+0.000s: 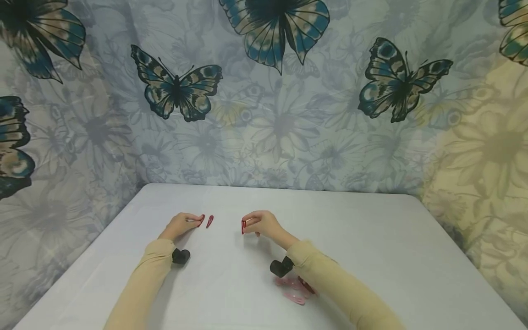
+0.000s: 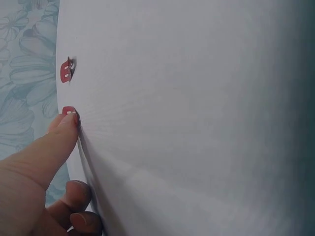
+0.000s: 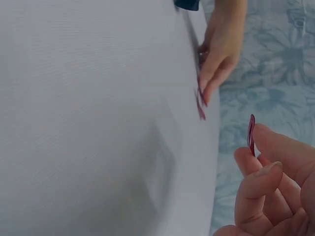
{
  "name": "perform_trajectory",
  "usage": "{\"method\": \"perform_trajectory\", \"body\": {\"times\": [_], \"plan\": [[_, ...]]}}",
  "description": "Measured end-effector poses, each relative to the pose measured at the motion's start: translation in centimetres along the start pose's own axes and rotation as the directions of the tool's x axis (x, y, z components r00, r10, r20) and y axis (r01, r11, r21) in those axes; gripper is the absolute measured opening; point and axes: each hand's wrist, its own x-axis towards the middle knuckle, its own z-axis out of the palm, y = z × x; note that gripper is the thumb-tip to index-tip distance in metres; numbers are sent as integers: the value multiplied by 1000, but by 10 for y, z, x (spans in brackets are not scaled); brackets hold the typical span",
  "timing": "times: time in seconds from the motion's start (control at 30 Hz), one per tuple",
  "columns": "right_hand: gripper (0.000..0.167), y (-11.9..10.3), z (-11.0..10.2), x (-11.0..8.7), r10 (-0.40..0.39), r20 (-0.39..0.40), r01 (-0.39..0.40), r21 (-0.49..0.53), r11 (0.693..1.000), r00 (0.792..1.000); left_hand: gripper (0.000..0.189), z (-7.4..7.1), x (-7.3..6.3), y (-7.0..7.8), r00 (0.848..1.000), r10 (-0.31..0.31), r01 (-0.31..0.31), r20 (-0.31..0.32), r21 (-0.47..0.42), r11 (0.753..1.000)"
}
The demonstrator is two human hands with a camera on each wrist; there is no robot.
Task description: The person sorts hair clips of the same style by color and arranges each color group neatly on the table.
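Note:
My left hand [image 1: 181, 225] pinches a red snap hair clip [image 1: 200, 221] between thumb and fingers, at the white tabletop. Beside it, slightly to the right, stands a second red hair clip [image 1: 210, 221], seen in the left wrist view as a small red clip [image 2: 66, 71] with pale slots. Further right, my right hand [image 1: 264, 223] grips another red hair clip [image 1: 243, 227] by thumb and fingertips. In the right wrist view this clip [image 3: 251, 133] points upward, above the table's far edge in that view.
Several pink hair clips [image 1: 294, 298] and a dark red one [image 1: 306, 284] lie together beside my right forearm, partly hidden by the sleeve [image 1: 330, 279]. A white table [image 1: 231, 284] spreads under both hands. Butterfly-patterned fabric [image 1: 284, 133] hangs behind it.

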Motion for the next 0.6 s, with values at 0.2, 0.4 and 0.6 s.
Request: {"method": "perform_trajectory", "body": {"times": [0.2, 0.4, 0.6], "plan": [[29, -1, 11, 15, 10, -23, -10, 15, 1000, 1000, 25, -1, 1, 3, 1000, 3, -4, 16, 19, 1000], [27, 5, 25, 27, 6, -95, -1, 51, 999, 995, 27, 0, 3, 1, 1000, -18, 17, 23, 30, 999], [26, 3, 37, 34, 6, -108, -5, 9, 1000, 994, 28, 3, 2, -1, 999, -50, 49, 13, 68, 996]]}}
